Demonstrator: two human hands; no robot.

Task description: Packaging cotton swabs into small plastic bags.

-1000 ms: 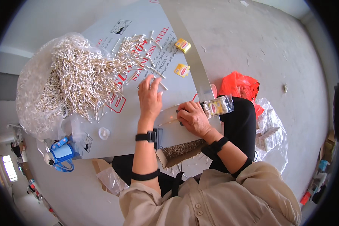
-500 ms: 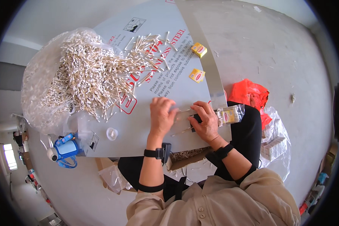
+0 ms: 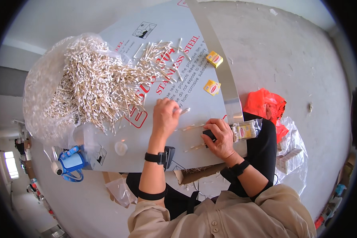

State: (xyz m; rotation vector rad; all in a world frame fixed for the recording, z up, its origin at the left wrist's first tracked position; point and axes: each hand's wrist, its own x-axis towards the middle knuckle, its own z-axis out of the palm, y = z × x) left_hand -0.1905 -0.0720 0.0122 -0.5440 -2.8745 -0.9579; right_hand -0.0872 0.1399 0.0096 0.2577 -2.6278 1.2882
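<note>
My left hand (image 3: 165,116) is pinched shut on a few cotton swabs (image 3: 185,111), their white tips sticking out to the right over the table. My right hand (image 3: 219,139) is curled over a small black block (image 3: 209,135) near the table's right front edge. Against its knuckle side lies a clear plastic pack (image 3: 245,130) of cotton swabs with a yellow label. Several loose swabs (image 3: 195,147) poke out to the left of the block. A big heap of cotton swabs (image 3: 99,79) spills from a clear bag at the left.
Two yellow cards or small packs (image 3: 212,87), (image 3: 214,59) lie near the table's right edge. A small clear cup (image 3: 121,148) and a blue bottle (image 3: 70,160) stand at the front left. An open cardboard box (image 3: 198,174) sits below the edge; a red bag (image 3: 264,107) lies right.
My left hand has moved slightly left, and swabs now show in its pinch. My right hand stays on the black block; the whole view has shifted a little.
</note>
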